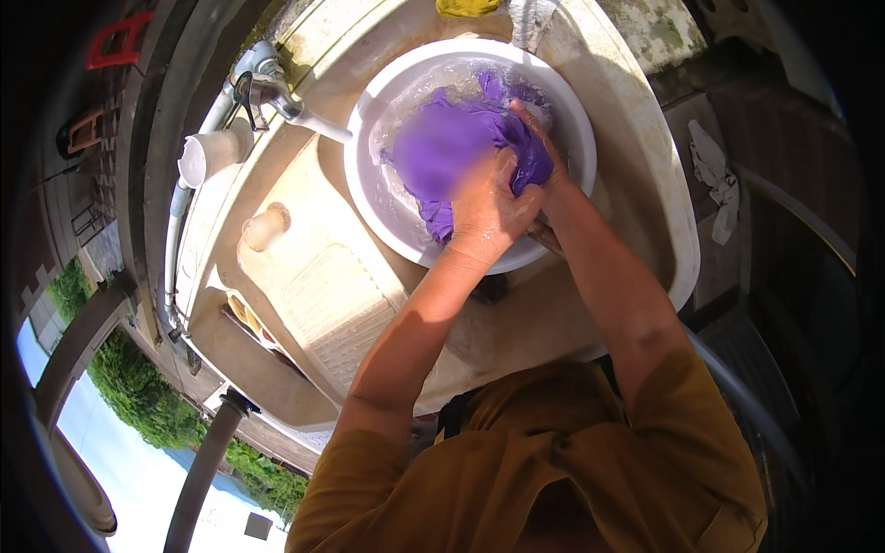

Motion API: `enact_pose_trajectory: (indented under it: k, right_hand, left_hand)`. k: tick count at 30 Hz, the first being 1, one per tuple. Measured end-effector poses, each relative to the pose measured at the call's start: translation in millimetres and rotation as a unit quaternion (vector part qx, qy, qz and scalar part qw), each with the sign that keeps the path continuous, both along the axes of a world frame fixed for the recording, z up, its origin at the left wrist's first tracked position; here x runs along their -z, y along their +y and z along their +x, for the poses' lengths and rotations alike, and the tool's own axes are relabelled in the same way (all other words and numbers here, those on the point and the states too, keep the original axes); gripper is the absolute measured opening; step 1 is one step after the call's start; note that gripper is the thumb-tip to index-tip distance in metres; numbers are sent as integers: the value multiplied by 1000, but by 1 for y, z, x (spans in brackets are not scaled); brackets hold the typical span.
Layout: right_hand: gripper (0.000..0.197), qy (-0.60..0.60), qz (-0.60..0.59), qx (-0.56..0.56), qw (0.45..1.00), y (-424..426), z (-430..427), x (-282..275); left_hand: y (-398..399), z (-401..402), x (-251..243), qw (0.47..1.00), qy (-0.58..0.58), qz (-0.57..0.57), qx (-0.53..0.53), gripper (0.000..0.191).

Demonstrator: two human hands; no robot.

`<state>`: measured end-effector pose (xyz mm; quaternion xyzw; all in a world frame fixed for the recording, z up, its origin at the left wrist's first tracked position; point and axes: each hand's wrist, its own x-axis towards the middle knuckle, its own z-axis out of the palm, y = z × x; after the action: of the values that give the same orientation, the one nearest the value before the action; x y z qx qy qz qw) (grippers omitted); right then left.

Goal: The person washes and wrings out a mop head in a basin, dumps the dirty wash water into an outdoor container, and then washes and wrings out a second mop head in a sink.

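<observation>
A wet purple cloth (529, 142) lies bunched in soapy water inside a round white plastic basin (366, 207). My left hand (492, 200) grips the cloth from the near side, its fingers partly lost in a blurred patch. Close beside it, my right hand (546, 155) is closed around the cloth's right part, with one finger reaching up along it. The two hands nearly meet over the bunched fabric. Suds (442, 79) float around the cloth, mostly along the far side of the basin.
The basin stands in a laundry sink (643, 173) with a ribbed washboard (346, 304) at left. A tap (294, 110) reaches to the basin's left rim. Beside it is a white cup-like holder (204, 159). A yellow cloth (467, 7) and a whitish cloth (531, 21) lie at the far edge.
</observation>
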<state>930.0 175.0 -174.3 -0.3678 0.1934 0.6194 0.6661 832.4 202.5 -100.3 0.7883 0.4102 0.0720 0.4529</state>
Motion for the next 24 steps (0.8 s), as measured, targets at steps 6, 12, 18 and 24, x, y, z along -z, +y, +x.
enact_pose_trajectory:
  k: [6, 12, 18, 24]
  right_hand:
    - [29, -166, -89, -133, 973, -7, -6, -34]
    - [32, -221, -119, -142, 957, -11, -10, 8]
    - [69, -785, -186, -283, 518, -23, -22, 12]
    - [61, -728, -196, -412, 513, -4, -24, 26]
  left_hand:
    - [4, 18, 12, 987, 25, 161, -8, 24]
    - [53, -28, 55, 942, 191, 256, -104, 37]
    - [37, -49, 85, 944, 297, 140, -28, 77]
    - [71, -44, 89, 952, 293, 85, -27, 77]
